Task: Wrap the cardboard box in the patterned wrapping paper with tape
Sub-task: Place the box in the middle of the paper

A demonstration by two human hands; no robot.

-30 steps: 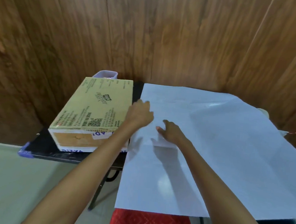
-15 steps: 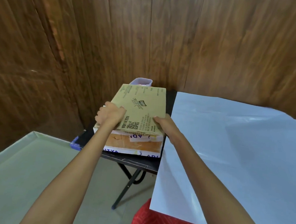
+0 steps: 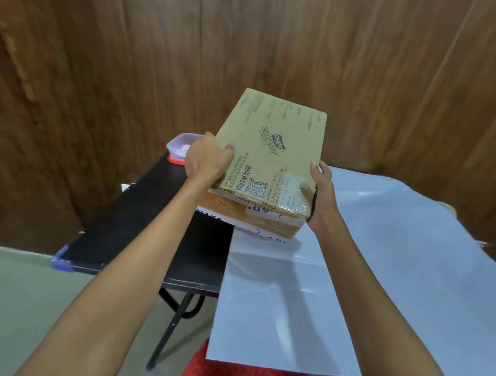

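— Cardboard box? Clamped between both hands, left hand and right hand gripping opposite sides, raised, tilted.
— Underneath? Smooth pale wrapping paper, flat across black worktop.

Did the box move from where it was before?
Yes. The cardboard box, held in both hands, has lifted off the bare black table and swung right; its near corner now hangs over the white paper.
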